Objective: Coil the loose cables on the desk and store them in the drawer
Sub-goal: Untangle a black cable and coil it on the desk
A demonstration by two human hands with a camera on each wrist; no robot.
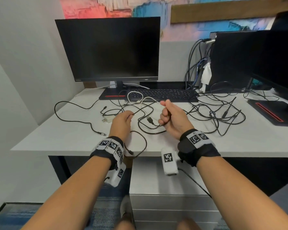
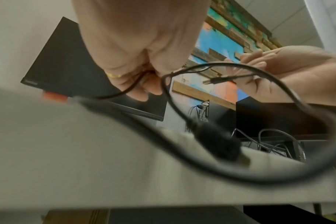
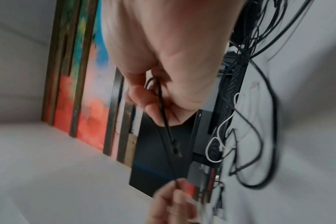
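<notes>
**Black USB cable held between both hands above the worktop**

Left hand (image 1: 122, 121) curled, pinching a black USB cable (image 1: 144, 109); right hand (image 1: 170, 116) fisted round the same cable near its plug (image 1: 150, 120). Slack looped over the near edge of the white worktop (image 1: 65, 138). More black cables (image 1: 219, 113) tangled to the right, a white cable (image 1: 136, 97) by the keyboard (image 1: 163, 93). Drawer unit (image 1: 156, 201) below, shut.
</notes>
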